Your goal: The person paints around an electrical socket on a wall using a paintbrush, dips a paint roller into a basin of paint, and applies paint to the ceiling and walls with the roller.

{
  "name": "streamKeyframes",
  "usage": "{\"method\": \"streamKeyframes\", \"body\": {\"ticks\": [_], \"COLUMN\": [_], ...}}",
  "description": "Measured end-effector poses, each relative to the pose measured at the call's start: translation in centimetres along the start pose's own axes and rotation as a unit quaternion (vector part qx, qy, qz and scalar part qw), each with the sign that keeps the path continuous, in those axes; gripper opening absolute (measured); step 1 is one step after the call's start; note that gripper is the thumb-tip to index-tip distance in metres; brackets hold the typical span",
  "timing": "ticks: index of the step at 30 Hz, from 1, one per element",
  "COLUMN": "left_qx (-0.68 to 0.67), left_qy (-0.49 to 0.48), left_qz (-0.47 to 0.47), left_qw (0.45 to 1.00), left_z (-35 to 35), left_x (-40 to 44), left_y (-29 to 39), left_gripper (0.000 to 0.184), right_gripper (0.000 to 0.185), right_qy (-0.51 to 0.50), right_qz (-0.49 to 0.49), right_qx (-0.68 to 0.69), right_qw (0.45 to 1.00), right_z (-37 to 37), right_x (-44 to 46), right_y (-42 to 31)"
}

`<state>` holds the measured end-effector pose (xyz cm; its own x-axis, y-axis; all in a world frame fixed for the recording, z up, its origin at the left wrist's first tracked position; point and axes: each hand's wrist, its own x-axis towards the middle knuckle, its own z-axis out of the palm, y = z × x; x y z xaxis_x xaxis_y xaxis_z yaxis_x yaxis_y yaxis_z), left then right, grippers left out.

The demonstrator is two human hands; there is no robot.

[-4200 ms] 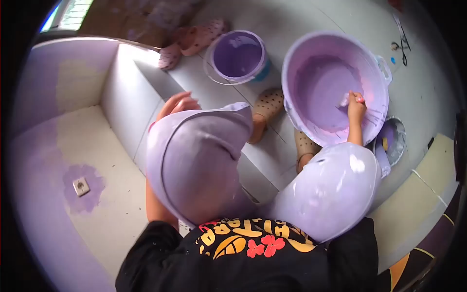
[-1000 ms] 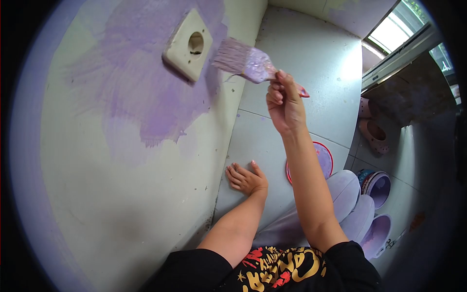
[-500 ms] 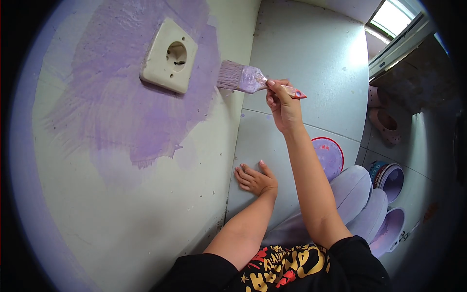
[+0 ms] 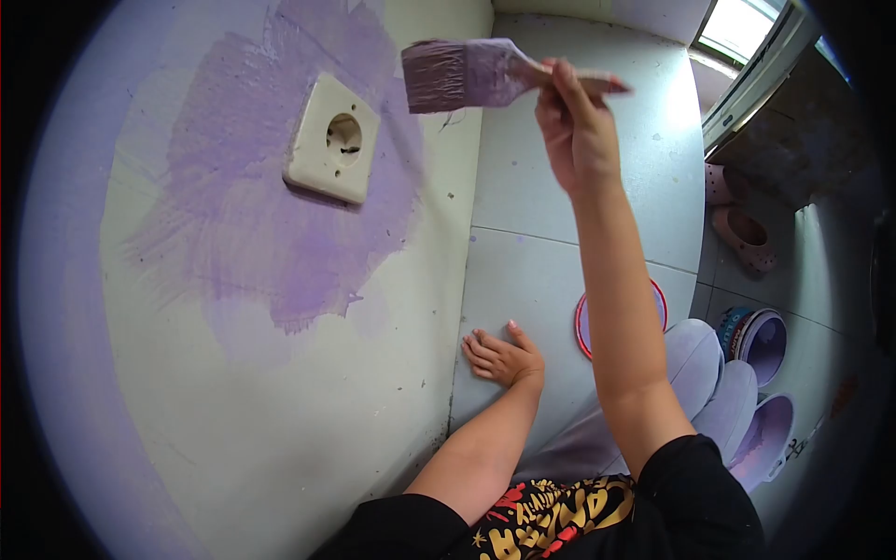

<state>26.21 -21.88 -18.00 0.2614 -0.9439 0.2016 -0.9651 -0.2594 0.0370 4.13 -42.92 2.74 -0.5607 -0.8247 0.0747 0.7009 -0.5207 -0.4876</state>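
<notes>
In my right hand (image 4: 579, 126) is a paintbrush (image 4: 471, 75), gripped by its handle. Its wide bristles point left toward the wall (image 4: 392, 364) and carry purple paint; whether they touch the wall, I cannot tell. A cream wall socket (image 4: 334, 140) sits below and left of the brush. Fresh purple paint (image 4: 261, 224) surrounds the socket with ragged, streaky edges. My left hand (image 4: 504, 357) lies flat on the grey tiled floor close to the wall's foot, fingers stretched out and holding nothing.
A red-rimmed lid (image 4: 582, 327) with purple paint lies partly hidden behind my right forearm. Beyond my knees stand a paint can (image 4: 761, 341) and a purple-stained bucket (image 4: 763, 443). Pink clogs (image 4: 744, 238) rest on the lower floor at right, near a window (image 4: 737, 33).
My right hand has lifted the paintbrush upward, to a spot above and right of the socket. The view has shifted slightly. My left hand stays on the floor.
</notes>
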Motion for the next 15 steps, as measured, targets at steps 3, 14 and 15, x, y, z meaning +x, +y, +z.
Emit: {"method": "streamKeyframes", "body": {"ticks": [3, 14, 15], "left_qx": [-0.003, -0.023, -0.022], "left_qy": [0.008, 0.008, 0.005], "left_qz": [0.002, 0.003, 0.002], "left_qw": [1.000, 1.000, 1.000], "left_z": [0.1, 0.1, 0.0], "left_x": [0.0, 0.1, 0.1], "left_y": [-0.1, 0.0, 0.0], "left_gripper": [0.064, 0.065, 0.065], "right_gripper": [0.024, 0.026, 0.026], "right_qy": [-0.045, -0.136, -0.126], "right_qz": [-0.062, -0.001, -0.011], "right_qx": [-0.079, -0.090, -0.084], "right_qw": [0.994, 0.987, 0.988], "right_z": [1.9, 3.6, 3.7], "right_x": [3.2, 6.2, 6.2], "right_y": [-1.3, 0.5, 1.0]}}
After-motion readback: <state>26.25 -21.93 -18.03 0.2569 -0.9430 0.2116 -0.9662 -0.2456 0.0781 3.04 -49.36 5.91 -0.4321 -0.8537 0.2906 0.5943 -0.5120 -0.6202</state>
